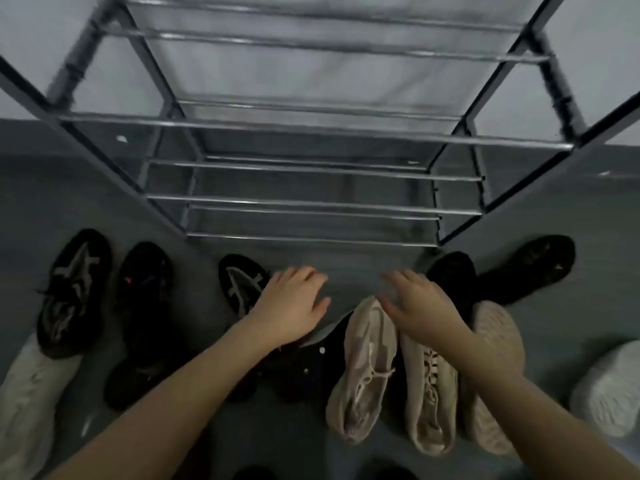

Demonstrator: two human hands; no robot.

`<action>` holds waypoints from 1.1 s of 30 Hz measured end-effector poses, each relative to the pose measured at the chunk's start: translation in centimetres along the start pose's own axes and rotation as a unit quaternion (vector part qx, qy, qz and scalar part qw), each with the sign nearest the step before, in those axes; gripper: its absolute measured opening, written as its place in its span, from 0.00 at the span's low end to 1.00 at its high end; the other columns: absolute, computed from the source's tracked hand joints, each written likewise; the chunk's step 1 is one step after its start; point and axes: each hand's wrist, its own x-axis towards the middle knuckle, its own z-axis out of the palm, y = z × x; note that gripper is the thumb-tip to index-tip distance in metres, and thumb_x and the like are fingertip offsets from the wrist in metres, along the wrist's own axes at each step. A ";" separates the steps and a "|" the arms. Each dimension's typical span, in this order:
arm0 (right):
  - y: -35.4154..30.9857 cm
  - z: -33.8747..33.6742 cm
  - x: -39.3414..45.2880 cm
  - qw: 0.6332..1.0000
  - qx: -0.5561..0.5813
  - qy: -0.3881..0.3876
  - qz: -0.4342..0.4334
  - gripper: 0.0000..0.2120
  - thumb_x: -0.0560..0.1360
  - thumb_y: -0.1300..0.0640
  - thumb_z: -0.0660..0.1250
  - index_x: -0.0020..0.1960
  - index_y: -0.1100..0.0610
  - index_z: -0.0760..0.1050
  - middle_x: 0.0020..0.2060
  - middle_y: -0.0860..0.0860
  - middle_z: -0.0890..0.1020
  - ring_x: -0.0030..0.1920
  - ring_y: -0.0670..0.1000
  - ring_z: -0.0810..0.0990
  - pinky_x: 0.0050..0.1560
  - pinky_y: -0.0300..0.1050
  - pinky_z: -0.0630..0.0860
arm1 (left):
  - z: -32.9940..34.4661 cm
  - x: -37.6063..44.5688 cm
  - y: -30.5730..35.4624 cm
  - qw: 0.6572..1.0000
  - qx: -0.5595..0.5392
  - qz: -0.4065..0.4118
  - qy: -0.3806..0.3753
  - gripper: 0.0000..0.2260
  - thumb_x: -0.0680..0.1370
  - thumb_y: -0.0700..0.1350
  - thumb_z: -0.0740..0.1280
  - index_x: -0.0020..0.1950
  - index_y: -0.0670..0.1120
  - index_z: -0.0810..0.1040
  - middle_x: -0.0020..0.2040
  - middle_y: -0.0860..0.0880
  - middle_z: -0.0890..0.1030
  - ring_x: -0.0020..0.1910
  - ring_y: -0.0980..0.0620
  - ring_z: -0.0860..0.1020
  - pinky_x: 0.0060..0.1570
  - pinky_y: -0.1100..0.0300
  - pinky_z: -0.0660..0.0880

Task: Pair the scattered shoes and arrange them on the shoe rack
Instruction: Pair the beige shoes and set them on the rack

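Head view shows you barely started: your left hand [294,303] and right hand [422,306] hover spread and empty above the scattered shoes [363,368] beneath them, while the shoe rack [311,202] just beyond your fingertips holds nothing yet.

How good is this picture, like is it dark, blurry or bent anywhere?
Head view: dim overall, so the black shoes lose detail against the grey floor; the right hand is smeared by motion blur, the left hand less so; the wide lens splays the shoe rack rails and posts outward; faint glints on the metal bars; the beige shoes read clearest.
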 end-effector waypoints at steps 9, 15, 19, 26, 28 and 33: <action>3.6 10.0 1.4 0.989 -0.083 0.126 -0.001 0.19 0.77 0.44 0.54 0.64 0.48 0.71 0.49 0.50 0.81 0.51 0.58 0.78 0.58 0.54 0.56 | 11.9 0.6 1.0 0.998 -0.059 0.015 0.024 0.27 0.80 0.59 0.53 0.76 0.48 0.53 0.70 0.49 0.66 0.67 0.48 0.64 0.65 0.55 0.56; 4.5 10.2 1.3 0.976 0.012 0.216 -0.033 0.14 0.77 0.49 0.58 0.60 0.45 0.76 0.40 0.47 0.81 0.46 0.53 0.79 0.58 0.50 0.54 | 15.6 -0.1 3.7 0.996 -0.062 0.009 0.063 0.32 0.77 0.60 0.47 0.75 0.42 0.57 0.62 0.44 0.75 0.58 0.43 0.74 0.57 0.49 0.65; 3.6 9.2 0.2 0.959 0.101 0.262 -0.046 0.10 0.77 0.50 0.61 0.53 0.48 0.79 0.43 0.43 0.83 0.47 0.47 0.80 0.58 0.49 0.55 | 16.0 -0.5 3.9 0.983 -0.139 0.018 0.122 0.27 0.78 0.55 0.51 0.74 0.44 0.59 0.50 0.43 0.77 0.46 0.43 0.77 0.50 0.48 0.71; 0.4 9.0 -3.9 0.931 0.229 0.285 0.011 0.19 0.78 0.49 0.59 0.68 0.48 0.68 0.59 0.48 0.76 0.60 0.48 0.72 0.64 0.47 0.59 | 12.6 -2.6 3.4 0.944 -0.208 0.024 0.255 0.24 0.79 0.52 0.58 0.74 0.52 0.58 0.46 0.45 0.74 0.38 0.48 0.75 0.36 0.53 0.75; -1.2 9.9 -5.8 0.941 0.238 0.242 0.014 0.26 0.77 0.42 0.58 0.72 0.45 0.59 0.66 0.50 0.69 0.67 0.49 0.65 0.67 0.49 0.58 | 11.3 -3.7 3.1 0.930 -0.238 -0.044 0.277 0.23 0.79 0.51 0.61 0.73 0.52 0.60 0.45 0.48 0.73 0.38 0.52 0.74 0.39 0.59 0.70; -5.2 11.9 -9.7 0.973 0.204 0.105 -0.015 0.40 0.66 0.27 0.57 0.73 0.36 0.47 0.73 0.48 0.60 0.70 0.51 0.62 0.65 0.51 0.60 | 9.7 -5.4 2.5 0.904 -0.283 -0.151 0.283 0.22 0.80 0.51 0.59 0.73 0.54 0.61 0.46 0.50 0.71 0.42 0.54 0.72 0.44 0.60 0.68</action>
